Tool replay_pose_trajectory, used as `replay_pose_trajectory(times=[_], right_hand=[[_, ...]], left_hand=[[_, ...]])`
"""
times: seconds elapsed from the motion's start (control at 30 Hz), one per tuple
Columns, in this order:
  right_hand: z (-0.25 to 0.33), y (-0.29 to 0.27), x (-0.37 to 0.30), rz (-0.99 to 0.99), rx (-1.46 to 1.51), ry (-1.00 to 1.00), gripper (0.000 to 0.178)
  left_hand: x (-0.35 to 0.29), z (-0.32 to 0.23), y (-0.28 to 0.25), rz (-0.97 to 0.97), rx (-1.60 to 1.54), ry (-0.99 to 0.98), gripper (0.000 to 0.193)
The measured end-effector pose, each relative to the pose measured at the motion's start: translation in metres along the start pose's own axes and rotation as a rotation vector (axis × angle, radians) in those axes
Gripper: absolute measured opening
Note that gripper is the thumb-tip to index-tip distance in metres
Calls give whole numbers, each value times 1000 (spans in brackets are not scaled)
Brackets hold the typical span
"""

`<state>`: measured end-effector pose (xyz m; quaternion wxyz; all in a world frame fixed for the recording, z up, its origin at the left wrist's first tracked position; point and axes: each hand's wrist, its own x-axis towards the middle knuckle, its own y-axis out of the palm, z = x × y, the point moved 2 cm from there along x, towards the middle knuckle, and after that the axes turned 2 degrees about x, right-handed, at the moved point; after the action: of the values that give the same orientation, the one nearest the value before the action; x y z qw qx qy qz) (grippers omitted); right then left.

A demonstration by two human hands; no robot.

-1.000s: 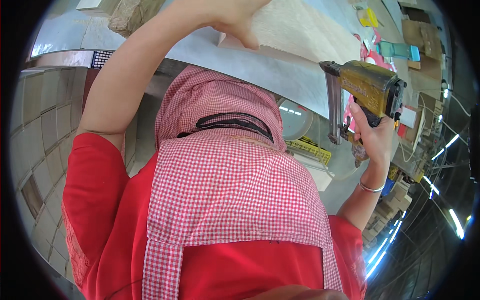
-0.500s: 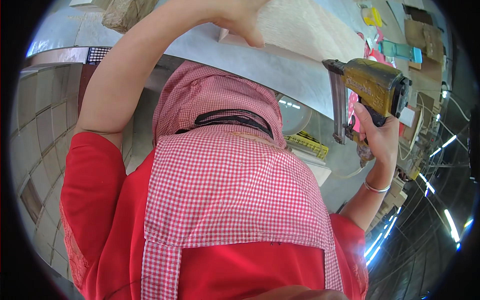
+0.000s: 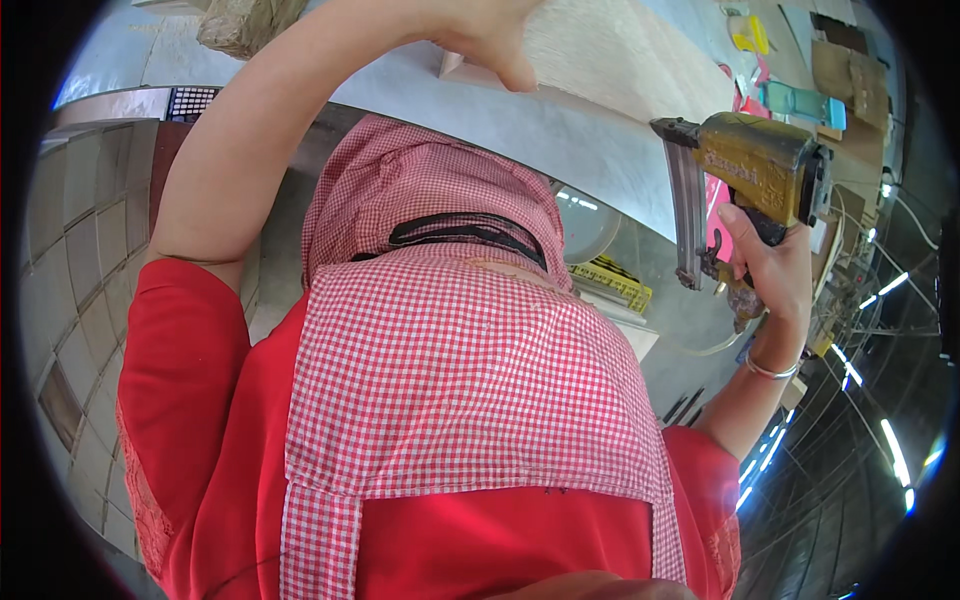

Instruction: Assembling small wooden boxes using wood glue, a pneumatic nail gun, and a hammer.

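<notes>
A pale wooden board (image 3: 610, 55), seemingly the side of a box-like piece, lies on the grey worktable (image 3: 400, 90). My left hand (image 3: 490, 40) grips it near its left end, the thumb against the near edge; the other fingers are cut off by the top of the picture. In my right hand (image 3: 775, 262) is a yellow and black nail gun (image 3: 755, 165), held by its handle with the fingers wrapped round. Its nose is at the near right corner of the board; whether it touches cannot be made out.
A brown-wrapped block (image 3: 245, 25) lies at the far left of the table. To the far right are a yellow tape roll (image 3: 748, 35), a teal bottle (image 3: 800, 103) and cardboard (image 3: 850, 75). Under the table edge sits a yellow crate (image 3: 615, 285). A tiled wall (image 3: 85, 260) stands at left.
The nail gun and my right hand have shifted slightly to the right. My left hand stays at the board, nearly unmoved.
</notes>
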<state>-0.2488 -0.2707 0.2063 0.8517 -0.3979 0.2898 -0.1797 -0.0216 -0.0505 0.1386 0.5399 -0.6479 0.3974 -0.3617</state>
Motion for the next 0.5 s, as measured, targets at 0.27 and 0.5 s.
replay_pose_trajectory(times=[0.27, 0.5], right_hand=[[13, 8, -13, -96, 62, -183, 25], [-2, 3, -15, -19, 180, -323, 25]], left_hand=[[-23, 19, 0, 6, -241, 56, 64], [12, -24, -14, 61, -217, 134, 61]])
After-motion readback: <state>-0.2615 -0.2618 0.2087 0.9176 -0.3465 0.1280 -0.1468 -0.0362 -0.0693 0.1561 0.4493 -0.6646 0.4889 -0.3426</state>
